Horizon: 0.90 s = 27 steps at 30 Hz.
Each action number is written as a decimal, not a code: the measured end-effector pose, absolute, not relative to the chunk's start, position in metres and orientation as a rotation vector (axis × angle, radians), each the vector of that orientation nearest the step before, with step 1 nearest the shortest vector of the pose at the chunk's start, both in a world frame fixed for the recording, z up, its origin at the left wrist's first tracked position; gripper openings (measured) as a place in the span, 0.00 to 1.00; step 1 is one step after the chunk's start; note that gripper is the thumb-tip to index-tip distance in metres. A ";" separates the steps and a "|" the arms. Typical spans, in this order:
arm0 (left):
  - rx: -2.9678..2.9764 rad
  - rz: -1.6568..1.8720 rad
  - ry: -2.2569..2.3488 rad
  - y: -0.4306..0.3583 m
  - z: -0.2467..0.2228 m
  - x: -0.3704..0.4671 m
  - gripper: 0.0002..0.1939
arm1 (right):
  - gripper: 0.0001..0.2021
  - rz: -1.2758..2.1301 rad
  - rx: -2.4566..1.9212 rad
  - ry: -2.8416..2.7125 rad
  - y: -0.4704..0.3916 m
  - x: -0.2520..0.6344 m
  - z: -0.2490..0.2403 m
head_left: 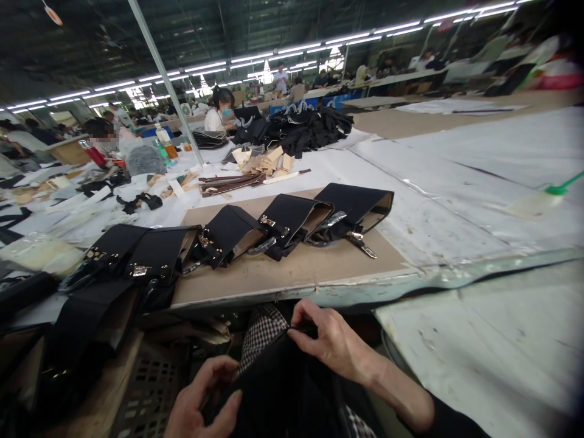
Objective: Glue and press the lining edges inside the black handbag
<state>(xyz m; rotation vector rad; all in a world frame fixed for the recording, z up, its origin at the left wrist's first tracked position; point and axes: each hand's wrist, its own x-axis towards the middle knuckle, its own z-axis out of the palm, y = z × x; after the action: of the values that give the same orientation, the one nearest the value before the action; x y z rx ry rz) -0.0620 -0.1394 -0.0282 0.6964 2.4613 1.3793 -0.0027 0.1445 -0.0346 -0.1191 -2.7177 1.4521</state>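
A black piece [278, 389], dark and hard to make out in detail, lies over my lap below the table edge. My right hand [326, 340] pinches its upper edge between thumb and fingertips. At its left side, my left hand [205, 395] has its fingers curled around the edge, thumb on the near face. Beyond the hands, black bags with gold metal fittings stand in a row on a brown board; one bag [294, 216] is in the middle and another [356, 204] at the right end, with a gold clasp hanging off it.
A plastic crate [148, 389] is under the table at the left, near more black bags [86, 316]. Brown strips [232, 182] and a heap of black pieces [301, 128] lie farther back. A metal pole [166, 79] rises beyond. People sit at the far tables.
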 end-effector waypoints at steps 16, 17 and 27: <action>0.777 0.899 2.351 -0.120 -0.009 -0.080 0.18 | 0.08 1.422 0.215 -2.744 0.148 -0.006 -0.035; 0.819 0.790 2.368 -0.116 -0.005 -0.081 0.18 | 0.08 1.422 0.229 -2.745 0.147 -0.006 -0.034; 1.485 0.119 2.417 -0.049 0.003 -0.091 0.16 | 0.08 1.487 0.298 -2.690 0.145 -0.001 -0.030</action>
<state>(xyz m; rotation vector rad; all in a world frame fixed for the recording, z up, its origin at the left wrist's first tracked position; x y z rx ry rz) -0.0914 -0.0495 0.0029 1.4845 2.4168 0.1194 -0.0006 0.1452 -0.0296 0.2975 -2.6900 1.4869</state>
